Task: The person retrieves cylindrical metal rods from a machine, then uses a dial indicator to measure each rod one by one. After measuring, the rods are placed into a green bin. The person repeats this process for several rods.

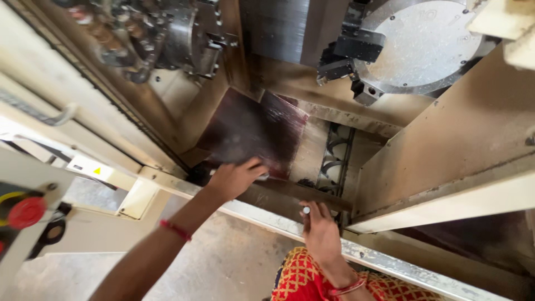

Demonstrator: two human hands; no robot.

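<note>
I am looking into an open lathe enclosure. My left hand [234, 178], with a red thread on its wrist, reaches in to the foot of a dark sloped metal plate [251, 125]. Its fingers curl over a small shiny piece [263, 177]. My right hand [322, 234], with red bangles and a red patterned sleeve, rests on the machine's front sill [267, 220]. It pinches a small round metal part [306, 210] at its fingertips.
A steel chuck [195, 33] sits at the upper left and a round tool turret [418, 44] with black tool blocks at the upper right. Coiled chip-auger blades [334, 161] lie in the trough. A red stop button [25, 212] is at far left, above a concrete floor [223, 262].
</note>
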